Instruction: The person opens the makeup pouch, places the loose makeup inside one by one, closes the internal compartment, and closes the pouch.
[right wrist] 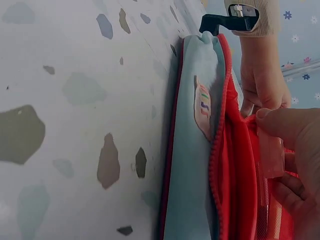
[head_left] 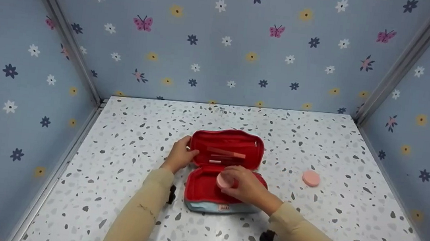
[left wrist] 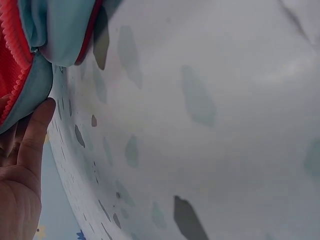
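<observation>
A light-blue zip pouch (head_left: pixel 206 206) with a red lining lies unfolded on the table. My left hand (head_left: pixel 180 154) holds the left edge of its far half, the thumb over the red lining and the fingers outside; the left wrist view shows these fingers (left wrist: pixel 36 135) against the blue fabric. Over the near half, my right hand (head_left: pixel 246 185) pinches a small round pink jar (head_left: pixel 224 180) between thumb and fingers. Side-on in the right wrist view, the jar (right wrist: pixel 270 152) looks short and partly see-through. Slim pink sticks (head_left: pixel 225 152) lie in the far half.
To the right of the pouch, a flat round pink piece (head_left: pixel 311 178) lies on the speckled white table (head_left: pixel 332 224). Flower-patterned panels (head_left: pixel 226 50) enclose the table at the back and both sides. Dark camera mounts (head_left: pixel 267 237) hang from the wrists.
</observation>
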The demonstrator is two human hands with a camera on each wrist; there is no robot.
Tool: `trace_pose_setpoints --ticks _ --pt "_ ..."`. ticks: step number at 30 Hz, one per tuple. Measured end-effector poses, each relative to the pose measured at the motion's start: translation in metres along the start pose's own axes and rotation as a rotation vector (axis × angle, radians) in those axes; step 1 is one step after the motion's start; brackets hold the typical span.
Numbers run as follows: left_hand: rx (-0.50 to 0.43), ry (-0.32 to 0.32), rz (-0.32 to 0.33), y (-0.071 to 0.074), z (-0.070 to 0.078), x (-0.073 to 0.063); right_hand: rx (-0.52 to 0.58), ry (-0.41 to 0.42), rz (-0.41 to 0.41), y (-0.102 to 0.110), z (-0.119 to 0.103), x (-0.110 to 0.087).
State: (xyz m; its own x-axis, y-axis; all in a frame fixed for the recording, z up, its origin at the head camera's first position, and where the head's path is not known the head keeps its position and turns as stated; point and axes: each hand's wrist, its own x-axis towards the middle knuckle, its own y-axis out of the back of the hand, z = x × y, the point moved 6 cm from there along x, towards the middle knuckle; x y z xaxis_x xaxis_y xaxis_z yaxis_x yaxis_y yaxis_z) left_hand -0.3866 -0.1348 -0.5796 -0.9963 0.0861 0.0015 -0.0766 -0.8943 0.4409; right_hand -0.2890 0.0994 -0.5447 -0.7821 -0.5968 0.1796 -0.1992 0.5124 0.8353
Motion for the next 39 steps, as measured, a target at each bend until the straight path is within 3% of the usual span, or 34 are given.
trace_pose_setpoints --ticks 8,18,39 --pt "0.013 -0.014 0.006 0.001 0.002 -0.001 0.01 -0.009 -0.056 -0.013 -0.01 0.013" --pt "0.053 -0.015 0.014 0.002 0.001 0.0 -0.009 0.053 -0.074 -0.027 -0.018 0.024" --pt "0.06 -0.011 0.011 0.001 0.0 0.002 0.015 0.085 -0.148 -0.046 -0.012 0.023"
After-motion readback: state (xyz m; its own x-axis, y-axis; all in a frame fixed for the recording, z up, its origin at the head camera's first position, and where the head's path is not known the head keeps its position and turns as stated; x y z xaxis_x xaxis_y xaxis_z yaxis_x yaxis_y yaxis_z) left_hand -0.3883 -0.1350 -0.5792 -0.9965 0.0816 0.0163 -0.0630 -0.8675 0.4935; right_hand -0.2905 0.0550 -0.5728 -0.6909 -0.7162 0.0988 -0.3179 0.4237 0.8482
